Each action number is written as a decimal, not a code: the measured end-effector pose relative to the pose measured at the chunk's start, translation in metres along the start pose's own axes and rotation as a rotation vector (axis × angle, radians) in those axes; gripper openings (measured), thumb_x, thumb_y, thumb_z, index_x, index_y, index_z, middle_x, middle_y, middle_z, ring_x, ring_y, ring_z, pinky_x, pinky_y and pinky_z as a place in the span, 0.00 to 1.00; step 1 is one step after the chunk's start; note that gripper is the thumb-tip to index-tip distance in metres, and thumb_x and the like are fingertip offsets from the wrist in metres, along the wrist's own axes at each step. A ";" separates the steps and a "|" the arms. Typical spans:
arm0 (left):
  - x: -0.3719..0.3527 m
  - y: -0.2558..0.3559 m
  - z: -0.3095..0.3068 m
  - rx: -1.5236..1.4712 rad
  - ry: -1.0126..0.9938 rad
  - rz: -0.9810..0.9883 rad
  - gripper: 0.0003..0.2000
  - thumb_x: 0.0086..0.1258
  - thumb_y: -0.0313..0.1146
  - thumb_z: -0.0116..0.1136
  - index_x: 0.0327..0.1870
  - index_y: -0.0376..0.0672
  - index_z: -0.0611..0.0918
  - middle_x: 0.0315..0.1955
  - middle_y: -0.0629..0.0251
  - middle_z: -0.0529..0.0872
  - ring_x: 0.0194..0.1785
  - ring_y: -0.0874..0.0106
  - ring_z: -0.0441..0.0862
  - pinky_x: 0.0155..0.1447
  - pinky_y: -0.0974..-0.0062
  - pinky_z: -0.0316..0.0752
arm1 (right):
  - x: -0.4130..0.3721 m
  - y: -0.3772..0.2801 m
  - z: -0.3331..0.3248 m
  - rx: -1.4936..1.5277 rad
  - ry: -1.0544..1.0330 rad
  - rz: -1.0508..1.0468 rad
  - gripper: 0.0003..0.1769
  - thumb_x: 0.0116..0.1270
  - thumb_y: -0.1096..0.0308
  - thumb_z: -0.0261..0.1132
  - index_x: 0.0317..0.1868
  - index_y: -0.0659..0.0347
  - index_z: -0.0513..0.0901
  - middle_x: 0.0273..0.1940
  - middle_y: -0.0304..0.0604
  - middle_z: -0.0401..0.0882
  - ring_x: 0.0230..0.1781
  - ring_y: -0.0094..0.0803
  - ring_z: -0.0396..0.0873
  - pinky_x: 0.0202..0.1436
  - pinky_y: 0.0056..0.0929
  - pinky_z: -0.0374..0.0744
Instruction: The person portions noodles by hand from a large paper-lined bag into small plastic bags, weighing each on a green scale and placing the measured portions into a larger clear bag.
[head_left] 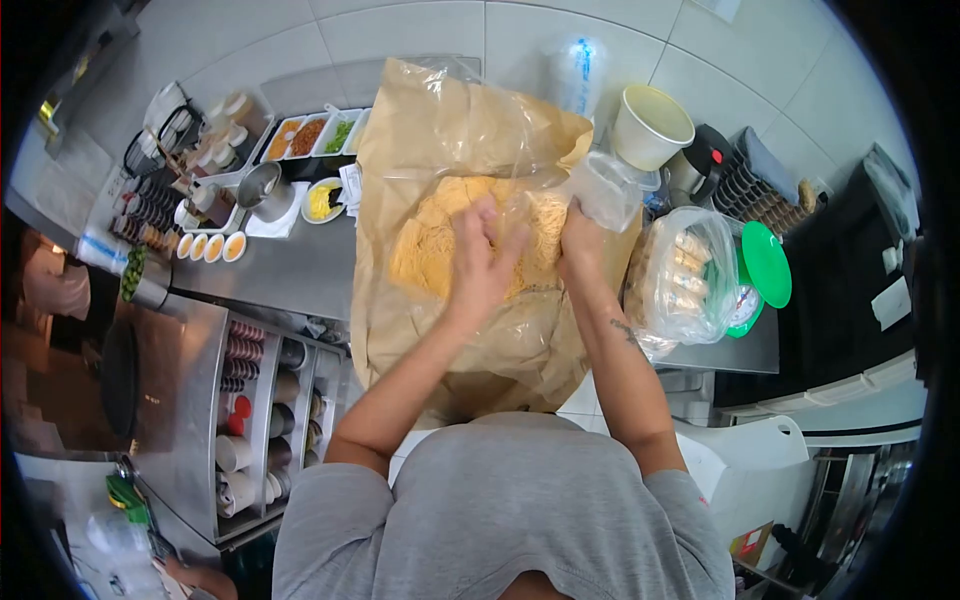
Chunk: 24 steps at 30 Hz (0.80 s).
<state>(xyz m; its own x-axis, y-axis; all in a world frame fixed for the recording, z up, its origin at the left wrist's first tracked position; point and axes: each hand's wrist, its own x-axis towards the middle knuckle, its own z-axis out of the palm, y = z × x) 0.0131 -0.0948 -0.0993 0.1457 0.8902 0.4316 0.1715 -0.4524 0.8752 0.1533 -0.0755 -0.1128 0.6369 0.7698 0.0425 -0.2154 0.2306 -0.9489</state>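
Observation:
A large brown paper sack (pixel 470 110) with a clear plastic liner lies spread on the counter in front of me. Orange-yellow crumbs (pixel 425 235) fill its middle. Over these crumbs is my left hand (pixel 485 260), its fingers apart and slightly blurred, holding nothing. My right hand (pixel 580 235) grips a clear plastic bag (pixel 605 190) at the right side of the pile. Crumbs show at the bag's left side, between my two hands. My right fingertips are partly hidden by the plastic.
Trays of toppings (pixel 308 137), a metal pot (pixel 265 190) and halved eggs (pixel 215 247) stand on the left. To the right are a bag of wrapped portions (pixel 685 280), a green scale (pixel 768 265) and a white tub (pixel 652 125). Another person's arm (pixel 200 577) shows lower left.

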 end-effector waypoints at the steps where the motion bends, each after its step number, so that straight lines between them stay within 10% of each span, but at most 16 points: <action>1: -0.008 -0.001 0.011 0.090 0.058 0.088 0.23 0.67 0.39 0.57 0.56 0.33 0.67 0.44 0.53 0.75 0.45 0.62 0.75 0.49 0.66 0.70 | -0.005 -0.004 0.006 0.140 0.036 0.194 0.13 0.70 0.70 0.48 0.48 0.68 0.74 0.43 0.46 0.77 0.42 0.33 0.76 0.45 0.32 0.76; 4: -0.020 0.003 0.032 0.143 0.119 0.154 0.24 0.70 0.41 0.55 0.58 0.31 0.65 0.48 0.55 0.77 0.50 0.66 0.75 0.52 0.67 0.70 | -0.022 0.013 0.011 0.117 -0.178 0.171 0.16 0.73 0.67 0.46 0.54 0.69 0.70 0.45 0.48 0.76 0.44 0.36 0.76 0.45 0.33 0.78; 13: -0.001 0.012 0.002 -0.875 0.064 -0.536 0.22 0.73 0.42 0.49 0.59 0.33 0.68 0.49 0.58 0.78 0.50 0.71 0.77 0.52 0.72 0.75 | -0.018 0.031 0.010 0.396 0.111 0.489 0.20 0.71 0.63 0.53 0.57 0.69 0.69 0.50 0.47 0.73 0.47 0.35 0.75 0.46 0.35 0.77; 16: 0.006 -0.011 -0.011 -0.854 0.148 -0.542 0.20 0.72 0.41 0.52 0.55 0.33 0.69 0.46 0.59 0.78 0.47 0.73 0.77 0.52 0.75 0.73 | 0.000 0.031 -0.026 0.214 -0.063 0.213 0.21 0.70 0.62 0.55 0.58 0.66 0.65 0.54 0.49 0.70 0.51 0.37 0.74 0.49 0.32 0.76; 19: 0.009 -0.020 -0.014 -0.744 0.250 -0.493 0.20 0.72 0.42 0.52 0.54 0.34 0.68 0.45 0.59 0.78 0.46 0.72 0.76 0.51 0.74 0.73 | -0.030 -0.042 -0.022 -0.606 0.185 -0.362 0.25 0.68 0.62 0.58 0.60 0.66 0.64 0.57 0.47 0.69 0.58 0.35 0.67 0.60 0.34 0.67; 22: 0.002 -0.011 -0.009 -0.351 0.163 -0.333 0.19 0.73 0.41 0.50 0.53 0.35 0.66 0.44 0.56 0.78 0.45 0.68 0.77 0.48 0.71 0.73 | -0.061 -0.039 -0.008 -0.600 -0.337 -0.810 0.30 0.68 0.57 0.59 0.62 0.68 0.62 0.59 0.52 0.66 0.61 0.41 0.63 0.65 0.35 0.62; 24: -0.008 0.000 0.007 -0.301 0.144 -0.156 0.17 0.74 0.40 0.47 0.52 0.35 0.65 0.40 0.52 0.79 0.42 0.63 0.79 0.45 0.68 0.73 | -0.081 -0.032 0.019 -0.214 -0.370 -0.423 0.28 0.68 0.57 0.59 0.61 0.67 0.64 0.58 0.50 0.66 0.59 0.38 0.66 0.63 0.31 0.64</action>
<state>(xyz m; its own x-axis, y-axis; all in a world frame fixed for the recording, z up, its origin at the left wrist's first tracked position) 0.0184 -0.1027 -0.1042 -0.0022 0.9553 0.2958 -0.1164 -0.2940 0.9487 0.0945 -0.1334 -0.0802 0.3265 0.8021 0.5000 0.1787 0.4670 -0.8660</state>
